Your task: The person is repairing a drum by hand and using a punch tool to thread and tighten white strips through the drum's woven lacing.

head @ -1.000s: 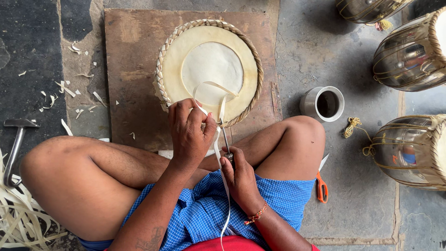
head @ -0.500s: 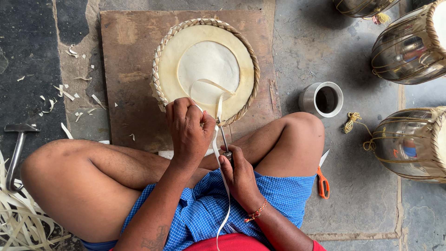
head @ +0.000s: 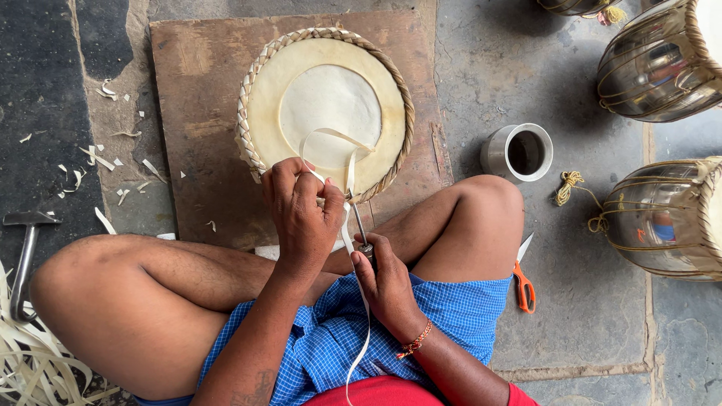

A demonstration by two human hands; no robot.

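Both my hands are busy at the near rim of the round drum skin (head: 329, 105), which lies flat on a worn wooden board (head: 197, 128) in front of my crossed legs. My left hand (head: 303, 214) is curled shut over the rim's braided edge, fingers pinching the pale flat strip (head: 348, 169) that loops up over the skin and trails back down across my blue checked cloth. My right hand (head: 385, 284) is closed in a fist round the handle of a thin metal awl (head: 359, 223), its tip pointing into the braid just beside my left fingers. To the right of the board stands a small steel cup (head: 519, 153) (dark inside), and near my right knee lie orange-handled scissors (head: 524, 282). Far right sit shiny metal drum shells (head: 662, 218). A hammer (head: 26, 248) lies on the left, with pale shavings (head: 30, 368) near it.
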